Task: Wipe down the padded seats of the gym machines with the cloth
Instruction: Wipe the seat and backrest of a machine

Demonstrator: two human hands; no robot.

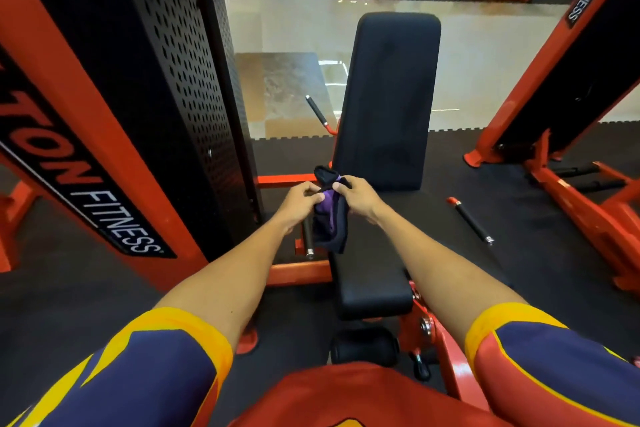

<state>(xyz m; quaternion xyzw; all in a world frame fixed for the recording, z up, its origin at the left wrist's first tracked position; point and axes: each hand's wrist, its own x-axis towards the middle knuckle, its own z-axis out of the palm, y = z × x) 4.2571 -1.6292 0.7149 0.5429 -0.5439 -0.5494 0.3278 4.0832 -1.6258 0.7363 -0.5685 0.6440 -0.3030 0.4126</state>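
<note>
Over the far left corner of the black seat pad [372,276], two hands hold up a dark cloth [330,222] with a purple part in it. The left hand [300,200] pinches the cloth from the left side with bent fingers. The right hand [360,196] grips it from the right side, with its fingers curled over the top fold. Both hands hold the cloth near its top.

The cloth is bunched up and long. It hangs straight up and down. A small top end sticks up above the hands, and the longer bottom end hangs down by the left edge of the seat pad. I cannot tell if the bottom end touches the pad.

The seat pad is long too, and it runs away from the person. Past its far edge stands the black back pad [388,97], tilted back. A black roller [365,345] sits below the near edge of the seat pad. A big orange and black post [104,135] stands on the left. A black handle bar [471,220] lies out to the right.
</note>
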